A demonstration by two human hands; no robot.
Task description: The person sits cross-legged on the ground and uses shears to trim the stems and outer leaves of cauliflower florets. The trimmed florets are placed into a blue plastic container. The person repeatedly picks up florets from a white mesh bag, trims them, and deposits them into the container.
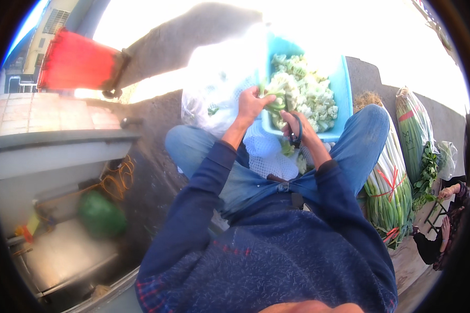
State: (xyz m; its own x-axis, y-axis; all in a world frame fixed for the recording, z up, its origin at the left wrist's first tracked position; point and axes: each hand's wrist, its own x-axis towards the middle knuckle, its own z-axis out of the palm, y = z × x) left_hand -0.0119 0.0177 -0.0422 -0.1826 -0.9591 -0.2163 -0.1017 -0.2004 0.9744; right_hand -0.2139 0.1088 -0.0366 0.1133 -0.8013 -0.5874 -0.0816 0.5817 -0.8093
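A light-blue plastic tub (pixel 346 90) in front of me holds many cut cauliflower florets (pixel 317 101). Over its left side, my left hand (pixel 253 102) grips a piece of cauliflower (pixel 276 92) by its green stem. My right hand (pixel 303 127) is closed around the dark handles of scissors (pixel 297 131), close below that piece; their blades point up towards the stems and are partly hidden. White foam netting (pixel 262 146) lies between my knees, beneath the tub's near edge, with some green leaf scraps (pixel 286 149) on it.
Clear plastic bags (pixel 203 105) lie left of the tub, partly washed out by glare. Tied bundles of green onions (pixel 389 184) rest beyond my right knee. Another person's hands (pixel 445 229) are at the far right. A red cloth (pixel 78 60) and a green bag-like object (pixel 101 214) are on the left.
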